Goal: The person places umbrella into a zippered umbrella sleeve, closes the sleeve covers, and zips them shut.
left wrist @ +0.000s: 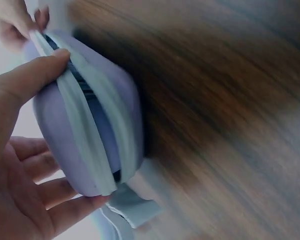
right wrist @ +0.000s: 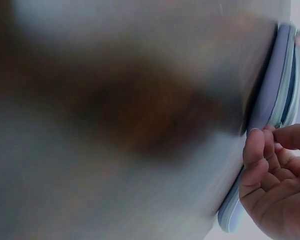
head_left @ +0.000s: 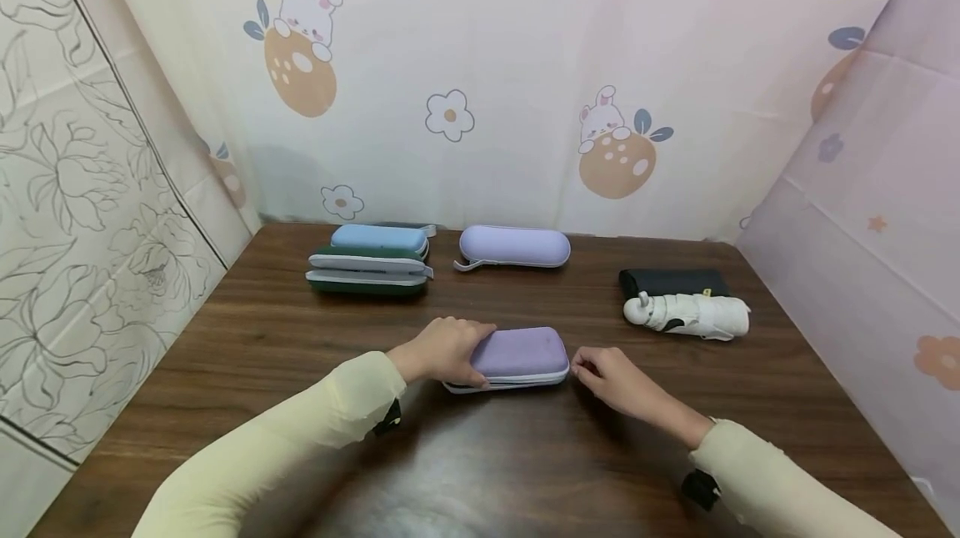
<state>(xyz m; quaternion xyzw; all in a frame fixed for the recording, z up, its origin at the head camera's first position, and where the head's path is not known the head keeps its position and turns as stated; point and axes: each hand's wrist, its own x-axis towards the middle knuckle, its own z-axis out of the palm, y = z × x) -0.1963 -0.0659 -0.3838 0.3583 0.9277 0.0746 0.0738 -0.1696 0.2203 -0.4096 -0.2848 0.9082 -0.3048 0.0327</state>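
Observation:
A purple zip case with a white zipper band lies on the table, its zipper parted along the near side. In the left wrist view a dark blue inside shows through the gap. My left hand grips the case's left end, thumb on the zipper band and fingers spread over the far side. At the right end, my right hand has thumb and forefinger pinched together on the zipper pull. The fingertips mostly hide that pull in the right wrist view.
Behind on the left, a green case stands gaping in front of a blue case. A lavender case lies at the back middle. On the right are a folded white umbrella and a black pouch. Printed curtains border the table.

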